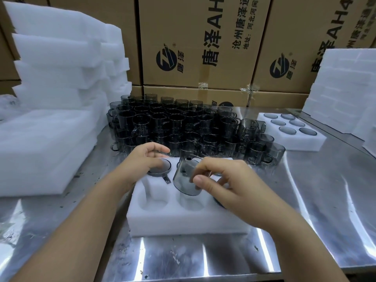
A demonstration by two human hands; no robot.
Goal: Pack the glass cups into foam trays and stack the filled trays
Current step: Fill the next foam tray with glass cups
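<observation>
A white foam tray with round holes lies on the steel table before me. My right hand pinches a smoky grey glass cup, tilted over the tray's middle holes. My left hand hovers with relaxed fingers over an upside-down cup seated in the tray's far-left hole, its handle pointing toward me. Two near holes of the tray are open. A dense cluster of grey glass cups stands behind the tray.
A filled foam tray sits at the right. Stacks of foam trays rise at the left, and another foam stack at the far right. Cardboard boxes wall the back. The steel table reaches the near edge.
</observation>
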